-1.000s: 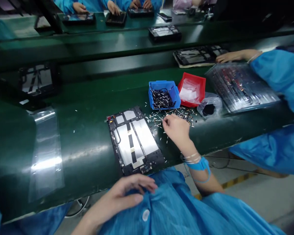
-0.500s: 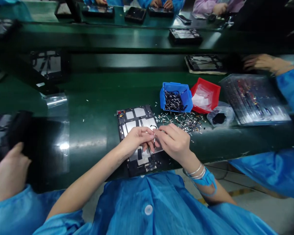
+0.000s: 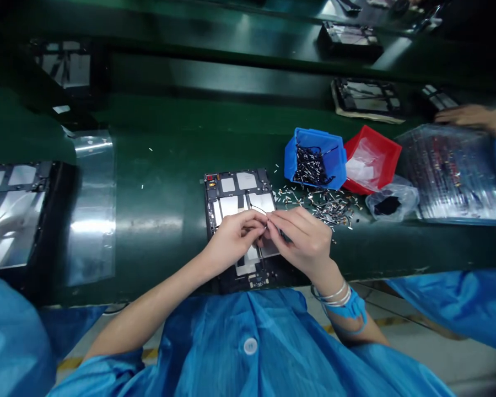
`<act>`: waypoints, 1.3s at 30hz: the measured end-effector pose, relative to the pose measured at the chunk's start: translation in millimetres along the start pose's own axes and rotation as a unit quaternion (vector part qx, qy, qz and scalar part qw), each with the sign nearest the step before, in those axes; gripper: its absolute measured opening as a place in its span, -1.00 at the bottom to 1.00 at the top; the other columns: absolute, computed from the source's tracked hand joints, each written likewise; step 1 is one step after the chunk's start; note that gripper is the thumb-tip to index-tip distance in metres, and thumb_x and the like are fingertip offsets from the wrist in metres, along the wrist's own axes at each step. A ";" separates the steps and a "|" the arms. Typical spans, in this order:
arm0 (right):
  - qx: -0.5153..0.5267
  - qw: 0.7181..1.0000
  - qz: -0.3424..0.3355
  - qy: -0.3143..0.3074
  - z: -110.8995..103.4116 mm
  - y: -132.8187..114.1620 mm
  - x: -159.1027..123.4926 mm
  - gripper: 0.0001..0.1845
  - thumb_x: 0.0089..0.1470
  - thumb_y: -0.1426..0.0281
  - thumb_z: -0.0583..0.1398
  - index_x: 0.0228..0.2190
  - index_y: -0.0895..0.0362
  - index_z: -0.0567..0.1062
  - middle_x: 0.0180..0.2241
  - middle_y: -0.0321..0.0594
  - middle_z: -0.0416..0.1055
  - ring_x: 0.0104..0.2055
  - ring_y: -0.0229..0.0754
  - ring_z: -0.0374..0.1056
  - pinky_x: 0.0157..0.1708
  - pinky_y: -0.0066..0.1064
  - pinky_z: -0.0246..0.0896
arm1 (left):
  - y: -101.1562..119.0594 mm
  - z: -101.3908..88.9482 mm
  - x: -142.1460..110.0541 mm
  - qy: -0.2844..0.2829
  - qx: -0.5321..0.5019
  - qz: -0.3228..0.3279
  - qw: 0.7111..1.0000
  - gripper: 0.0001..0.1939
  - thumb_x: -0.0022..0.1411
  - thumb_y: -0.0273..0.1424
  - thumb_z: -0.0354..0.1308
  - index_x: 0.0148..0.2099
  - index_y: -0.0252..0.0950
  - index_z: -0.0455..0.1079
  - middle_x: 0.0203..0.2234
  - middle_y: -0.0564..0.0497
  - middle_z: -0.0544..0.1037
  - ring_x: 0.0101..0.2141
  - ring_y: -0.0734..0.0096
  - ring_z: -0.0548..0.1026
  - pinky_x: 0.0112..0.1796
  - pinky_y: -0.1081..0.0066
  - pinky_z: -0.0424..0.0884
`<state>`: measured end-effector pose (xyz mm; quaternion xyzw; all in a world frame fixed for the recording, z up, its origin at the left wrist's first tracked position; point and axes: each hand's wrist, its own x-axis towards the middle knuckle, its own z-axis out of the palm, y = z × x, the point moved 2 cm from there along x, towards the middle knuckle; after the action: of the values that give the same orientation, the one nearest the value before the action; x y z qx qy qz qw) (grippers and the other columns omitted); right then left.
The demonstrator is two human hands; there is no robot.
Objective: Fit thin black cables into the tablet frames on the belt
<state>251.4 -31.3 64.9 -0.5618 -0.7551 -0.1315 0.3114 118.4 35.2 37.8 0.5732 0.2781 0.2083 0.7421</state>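
Note:
My left hand (image 3: 235,237) and my right hand (image 3: 301,242) meet above a black tablet frame (image 3: 240,187) with silver panels, lying on the green conveyor belt (image 3: 149,248). Both hands pinch a thin black cable (image 3: 259,210), whose one end curves over the frame. Their fingers hide the cable's other end and the frame's middle. Just beyond my right hand lies a scatter of small metal-tipped cable pieces (image 3: 330,208). A blue antistatic strap (image 3: 349,309) circles my right wrist.
A blue bin (image 3: 314,157) holds black cables, beside a red bin (image 3: 372,160) with white material. Nearby are a plastic bag (image 3: 392,203) and a clear tray (image 3: 454,171), under a co-worker's hand (image 3: 467,116). Other tablet frames (image 3: 12,212) lie along the belts.
My right hand has moved from the scattered pieces to the tablet frame. My left hand has risen from my gown to join it. Another tablet frame has appeared on the belt at left.

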 end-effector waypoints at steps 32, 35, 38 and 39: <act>-0.019 0.988 0.139 0.062 -6.5 8.3 -12.2 -0.82 0.07 0.58 0.19 -0.32 0.11 0.56 -0.39 -0.20 0.59 -0.37 -0.20 0.47 -0.34 -0.35 0.39 | -6.5 2.9 -10.1 0.050 0.090 0.083 0.991 -0.40 0.29 -0.53 0.00 0.36 -0.22 0.08 -0.26 -0.03 0.62 -0.45 0.47 0.52 -0.32 0.42 0.48; 0.031 0.993 0.100 0.046 -7.5 2.9 -9.5 -0.84 0.06 0.58 0.22 -0.32 0.13 0.54 -0.38 -0.17 0.58 -0.35 -0.20 0.46 -0.32 -0.34 0.40 | -4.1 2.0 -10.0 0.059 0.058 0.072 0.994 -0.39 0.28 -0.51 0.03 0.36 -0.27 0.07 -0.29 -0.04 0.62 -0.43 0.44 0.54 -0.36 0.42 0.49; 0.048 0.997 0.061 0.017 -2.9 -7.4 -7.1 -0.86 0.07 0.55 0.23 -0.30 0.14 0.55 -0.37 -0.16 0.58 -0.35 -0.20 0.45 -0.35 -0.35 0.41 | -1.6 1.9 -10.8 0.070 0.088 0.089 0.990 -0.42 0.27 -0.53 0.02 0.32 -0.24 0.15 -0.29 -0.01 0.63 -0.35 0.41 0.56 -0.22 0.37 0.51; 0.042 0.997 0.059 0.012 -1.1 -9.6 -6.5 -0.85 0.08 0.54 0.22 -0.29 0.14 0.56 -0.36 -0.16 0.58 -0.34 -0.19 0.45 -0.35 -0.35 0.41 | -1.4 2.0 -11.2 0.070 0.102 0.095 0.988 -0.43 0.27 -0.55 0.01 0.31 -0.23 0.17 -0.25 -0.01 0.63 -0.31 0.40 0.57 -0.17 0.35 0.50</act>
<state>243.9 -40.1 63.2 -0.5897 -0.7220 -0.0876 0.3512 111.1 26.3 38.8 0.6534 0.2935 0.2885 0.6354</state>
